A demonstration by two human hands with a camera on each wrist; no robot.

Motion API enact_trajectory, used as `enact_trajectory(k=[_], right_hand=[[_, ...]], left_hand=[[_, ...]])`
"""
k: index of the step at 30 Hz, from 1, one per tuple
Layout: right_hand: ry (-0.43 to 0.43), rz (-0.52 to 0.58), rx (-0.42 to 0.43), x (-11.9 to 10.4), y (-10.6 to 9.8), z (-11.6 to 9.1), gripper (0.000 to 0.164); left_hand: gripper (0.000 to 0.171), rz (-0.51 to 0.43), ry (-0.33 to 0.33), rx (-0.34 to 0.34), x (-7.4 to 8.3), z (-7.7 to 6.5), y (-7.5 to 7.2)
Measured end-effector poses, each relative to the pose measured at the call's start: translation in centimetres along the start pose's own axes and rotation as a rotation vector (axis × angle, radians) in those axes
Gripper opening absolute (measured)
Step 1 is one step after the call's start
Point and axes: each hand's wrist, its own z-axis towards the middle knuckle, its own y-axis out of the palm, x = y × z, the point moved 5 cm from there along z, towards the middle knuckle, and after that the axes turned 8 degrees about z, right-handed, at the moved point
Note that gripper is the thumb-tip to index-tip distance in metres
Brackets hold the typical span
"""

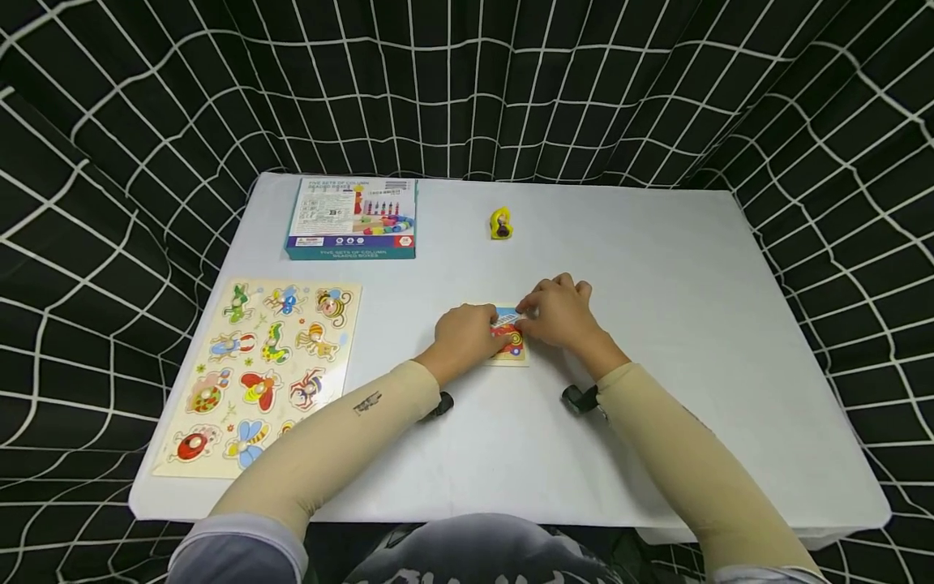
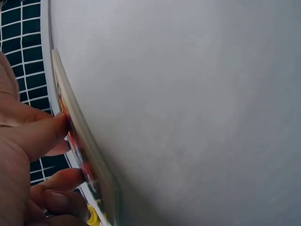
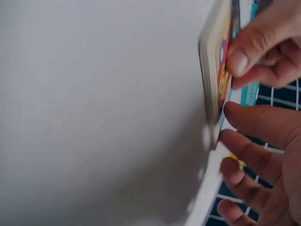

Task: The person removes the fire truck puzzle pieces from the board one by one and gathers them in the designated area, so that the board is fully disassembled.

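Observation:
In the head view, a small wooden picture puzzle (image 1: pixel 516 354) lies in front of the person at mid-table. Its picture has a red vehicle with round yellow parts against blue, partly hidden by the hands. My left hand (image 1: pixel 464 337) grips it from the left, its thumb over the picture. At the upper right corner, my right hand (image 1: pixel 560 315) pinches the edge between thumb and forefinger, other fingers spread. The right wrist view has the puzzle (image 3: pixel 212 80) nearly edge-on, the left hand (image 3: pixel 268 42) above the right hand (image 3: pixel 263 155). The left thumb (image 2: pixel 47 134) presses the picture in the left wrist view.
On the table's left lies a large wooden insect puzzle board (image 1: pixel 292 377), partly behind the left forearm. Beyond it is a flat bead-set box (image 1: pixel 353 219). A small yellow figure piece (image 1: pixel 501 223) lies farther back. Black netted cloth (image 1: pixel 467 89) surrounds the white table (image 1: pixel 693 324).

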Motion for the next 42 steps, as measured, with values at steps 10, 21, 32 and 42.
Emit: enact_trajectory(k=[10, 21, 32, 42], right_hand=[[0.010, 0.117, -0.052, 1.3, 0.2, 1.1, 0.022], [-0.137, 0.069, -0.066, 0.7, -0.2, 1.6, 0.017], [-0.130, -0.035, -0.066, 0.6, -0.5, 1.2, 0.024], [-0.044, 0.134, -0.119, 1.3, 0.1, 1.9, 0.022]], left_hand=[[0.045, 0.007, -0.009, -0.056, 0.1, 0.1, 0.0], [0.042, 0.007, 0.004, -0.054, 0.0, 0.2, 0.1], [0.041, 0.023, 0.005, -0.045, 0.0, 0.5, 0.2], [0.041, 0.021, 0.001, -0.056, -0.3, 0.7, 0.3]])
